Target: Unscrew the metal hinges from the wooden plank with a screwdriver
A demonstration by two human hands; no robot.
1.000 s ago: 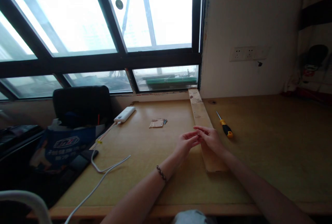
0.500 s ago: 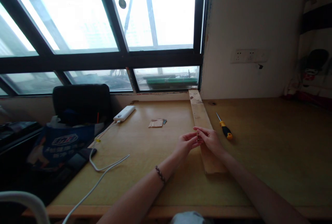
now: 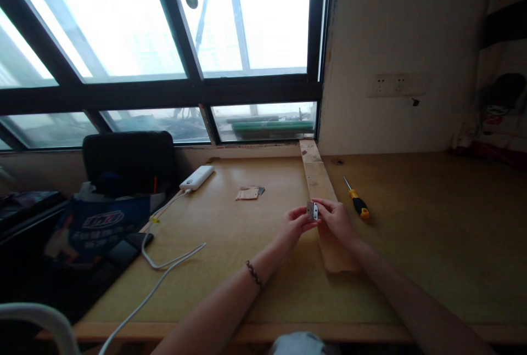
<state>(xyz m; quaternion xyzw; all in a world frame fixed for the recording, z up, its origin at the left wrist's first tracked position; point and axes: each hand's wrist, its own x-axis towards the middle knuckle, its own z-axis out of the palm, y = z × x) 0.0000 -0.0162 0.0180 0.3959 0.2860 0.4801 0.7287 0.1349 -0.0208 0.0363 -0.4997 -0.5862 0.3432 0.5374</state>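
Note:
A small silver metal hinge [image 3: 312,210] with screw holes is held up between my two hands, its leaves partly unfolded. My left hand [image 3: 297,221] pinches it from the left side. From the right, the fingers of my right hand [image 3: 335,220] close on its other edge. Below them a long wooden board [image 3: 323,184] lies on the table, running toward the window; my right hand and forearm cover part of it. Right of the board rests a yellow and black screwdriver [image 3: 359,205], its tip pointing away from me.
Several screws [image 3: 261,191] lie beside a small flat wooden piece [image 3: 247,193] on the table [image 3: 247,256]. A white power bank [image 3: 197,178] with a white cable [image 3: 164,280] sits near the left edge. A black chair [image 3: 129,160] and a blue bag [image 3: 101,229] stand beyond that edge.
The hinge was seen edge-on between my fingers; now its leaves are turned toward me and spread apart. Both hands remain in nearly the same place above the board.

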